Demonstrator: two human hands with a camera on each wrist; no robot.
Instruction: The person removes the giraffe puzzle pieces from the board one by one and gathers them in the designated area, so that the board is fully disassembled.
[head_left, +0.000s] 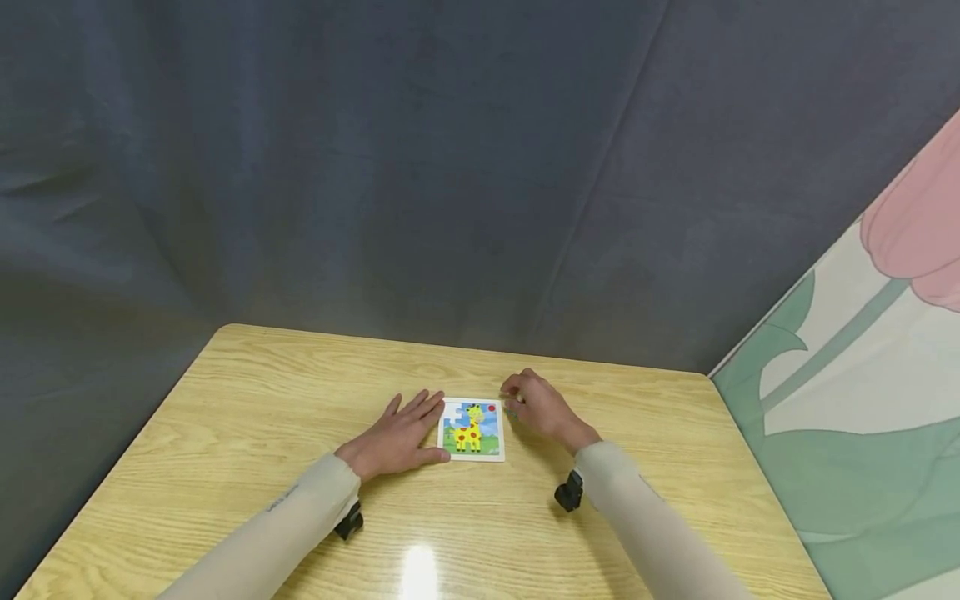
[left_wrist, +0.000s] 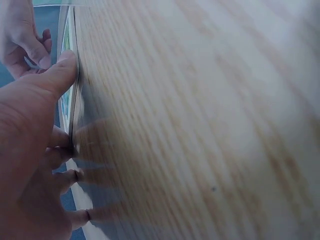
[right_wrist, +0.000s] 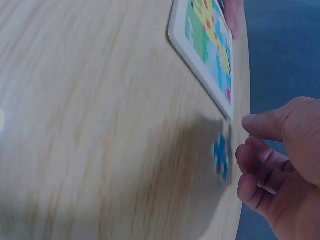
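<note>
A small square jigsaw puzzle (head_left: 477, 446) with a white frame lies on the table, showing a spotted yellow giraffe on blue sky and green grass. Its upper left corner is a bare white patch with a jigsaw outline. My left hand (head_left: 401, 437) rests along the frame's left side, fingers spread and thumb at the lower left corner. Beyond the puzzle's right edge, my right hand (head_left: 543, 408) hovers with fingers loosely bent. A blue puzzle piece (right_wrist: 221, 157), blurred, is just off those fingertips in the right wrist view, and thumb and fingers are apart.
The wood-grain table (head_left: 247, 433) has rounded corners. A dark curtain (head_left: 420, 183) hangs behind its far edge, and a cloth with a pink flower print (head_left: 862, 400) hangs at the right. Each wrist carries a small black camera (head_left: 570, 492).
</note>
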